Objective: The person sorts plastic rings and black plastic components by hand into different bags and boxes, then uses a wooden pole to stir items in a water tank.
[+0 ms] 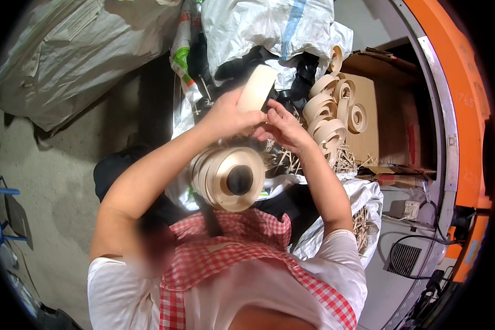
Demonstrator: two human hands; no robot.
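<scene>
My left hand [231, 113] grips a cream plastic ring [258, 88], seen nearly edge-on and raised above the white sacks. My right hand [285, 129] is close against its near side, with bent fingers beside my left fingertips. Whatever those right fingers pinch, if anything, is too small to make out. Below both hands, close to my lap, a stack of similar cream rings [217, 184] sits around a dark round-ended post [240, 180].
Several cream rings [329, 118] lie piled at the right beside an open cardboard box [368, 132]. Thin cream offcuts [344, 159] are scattered below them. White sacks [258, 33] stand ahead and at far left. An orange-framed machine [467, 110] borders the right, with black cables [396, 247].
</scene>
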